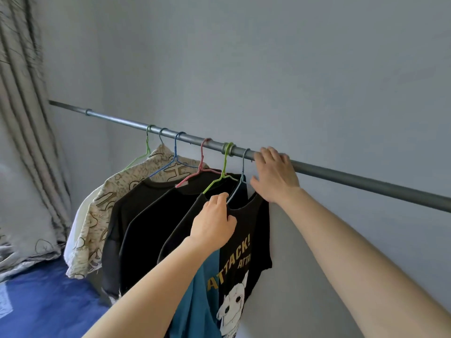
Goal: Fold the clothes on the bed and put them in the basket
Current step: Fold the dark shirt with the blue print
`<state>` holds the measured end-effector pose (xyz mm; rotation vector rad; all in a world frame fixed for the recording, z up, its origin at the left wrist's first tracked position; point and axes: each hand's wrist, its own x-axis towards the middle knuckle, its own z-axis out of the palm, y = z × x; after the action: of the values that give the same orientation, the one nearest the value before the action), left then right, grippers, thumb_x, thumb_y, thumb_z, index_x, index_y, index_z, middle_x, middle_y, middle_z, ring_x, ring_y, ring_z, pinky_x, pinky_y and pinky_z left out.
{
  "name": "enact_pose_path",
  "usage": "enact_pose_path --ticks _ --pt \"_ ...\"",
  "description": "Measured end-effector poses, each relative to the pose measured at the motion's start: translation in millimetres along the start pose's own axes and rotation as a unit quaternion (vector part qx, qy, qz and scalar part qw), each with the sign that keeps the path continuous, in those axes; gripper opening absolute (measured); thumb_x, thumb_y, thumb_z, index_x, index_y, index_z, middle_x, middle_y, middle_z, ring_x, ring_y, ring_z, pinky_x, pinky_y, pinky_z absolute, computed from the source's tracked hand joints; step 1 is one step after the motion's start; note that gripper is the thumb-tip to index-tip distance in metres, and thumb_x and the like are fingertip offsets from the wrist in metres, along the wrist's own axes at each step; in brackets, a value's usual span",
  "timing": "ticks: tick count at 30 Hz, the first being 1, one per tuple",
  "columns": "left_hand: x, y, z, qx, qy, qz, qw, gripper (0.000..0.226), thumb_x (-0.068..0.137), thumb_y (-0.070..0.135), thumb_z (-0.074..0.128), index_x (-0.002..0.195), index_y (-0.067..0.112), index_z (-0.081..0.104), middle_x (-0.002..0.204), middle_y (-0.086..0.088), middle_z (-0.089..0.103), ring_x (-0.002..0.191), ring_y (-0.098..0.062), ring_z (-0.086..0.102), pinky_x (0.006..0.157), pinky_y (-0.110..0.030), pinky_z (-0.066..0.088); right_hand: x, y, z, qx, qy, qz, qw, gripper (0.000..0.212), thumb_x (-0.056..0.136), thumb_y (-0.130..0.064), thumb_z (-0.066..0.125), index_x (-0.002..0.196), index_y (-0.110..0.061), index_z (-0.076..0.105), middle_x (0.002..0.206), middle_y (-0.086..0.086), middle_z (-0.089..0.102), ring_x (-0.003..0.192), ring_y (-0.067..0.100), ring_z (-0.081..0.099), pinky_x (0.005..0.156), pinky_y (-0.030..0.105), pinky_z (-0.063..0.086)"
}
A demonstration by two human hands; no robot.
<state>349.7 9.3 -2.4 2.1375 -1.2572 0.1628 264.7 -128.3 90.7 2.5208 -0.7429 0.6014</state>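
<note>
Several shirts hang on coloured wire hangers from a grey metal rail (366, 182) along the wall. Nearest me is a black and teal T-shirt (240, 259) printed "ATTACK!" with a white animal face, on a grey-blue hanger (242, 172). My left hand (214, 224) pinches this shirt at the collar, by the hanger's shoulder. My right hand (274, 174) lies over the rail just right of that hanger's hook, its fingers curled over the top of the bar. Behind hang two black shirts (146, 215) and a beige patterned shirt (107, 211).
A grey patterned curtain (24, 106) hangs at the left. Below it lie a grey pillow (26, 228) and a bed with a blue sheet (48, 301). The pale wall stands close behind the rail. No basket is in view.
</note>
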Motion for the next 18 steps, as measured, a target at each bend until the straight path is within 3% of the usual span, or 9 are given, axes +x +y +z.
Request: enact_pose_path --ticks 2,4,6,8,12,18 --pt "13 4 10 -0.029 -0.007 -0.065 0.997 0.061 0.097 0.030 0.047 0.150 0.018 0.021 0.143 -0.004 0.043 0.115 -0.019 0.052 0.077 -0.028 0.047 18 15 5 0.005 -0.011 0.006 1.000 0.048 0.097 -0.035 0.041 0.138 -0.011 0.038 0.140 0.010 0.045 0.128 0.028 0.040 0.104 0.042 0.033" --pt "23 5 19 -0.039 -0.016 -0.118 0.992 0.052 0.099 0.034 0.046 0.145 0.016 0.030 0.129 -0.004 0.054 0.098 -0.016 0.058 0.065 -0.025 0.043 28 24 11 0.007 -0.028 0.014 0.999 0.043 0.099 -0.037 0.038 0.133 -0.011 0.040 0.123 0.009 0.055 0.106 0.028 0.052 0.086 0.039 0.039" --pt "34 4 26 -0.043 -0.017 -0.139 0.989 0.028 0.101 0.036 0.041 0.118 0.016 0.051 0.098 -0.001 0.063 0.078 -0.012 0.060 0.057 -0.025 0.041 33 27 16 -0.007 -0.010 0.019 1.000 0.041 0.100 -0.041 0.035 0.126 -0.011 0.044 0.109 0.008 0.058 0.084 0.025 0.051 0.071 0.036 0.037" --pt "42 3 30 -0.034 -0.012 -0.140 0.989 0.027 0.104 0.035 0.037 0.087 0.019 0.050 0.076 0.002 0.057 0.063 -0.011 0.054 0.052 -0.025 0.039 34 27 24 -0.033 0.028 0.025 0.999 0.043 0.101 -0.045 0.033 0.122 -0.011 0.046 0.101 0.007 0.058 0.075 0.024 0.044 0.066 0.034 0.033" --pt "46 2 33 -0.045 0.002 -0.145 0.988 0.031 0.104 0.035 0.036 0.080 0.020 0.048 0.072 0.003 0.056 0.058 -0.011 0.052 0.050 -0.024 0.035 34 27 37 -0.073 0.072 0.018 0.995 0.041 0.101 -0.041 0.033 0.120 -0.008 0.049 0.092 0.008 0.059 0.069 0.023 0.039 0.062 0.035 0.029" --pt "44 5 20 -0.045 0.058 -0.133 0.988 0.035 0.103 0.034 0.041 0.074 0.019 0.052 0.067 0.004 0.056 0.058 -0.011 0.052 0.049 -0.024 0.032 40 29 49 -0.061 0.139 0.025 0.988 0.029 0.094 -0.032 0.049 0.099 -0.006 0.061 0.072 0.009 0.058 0.057 0.023 0.033 0.055 0.033 0.025"
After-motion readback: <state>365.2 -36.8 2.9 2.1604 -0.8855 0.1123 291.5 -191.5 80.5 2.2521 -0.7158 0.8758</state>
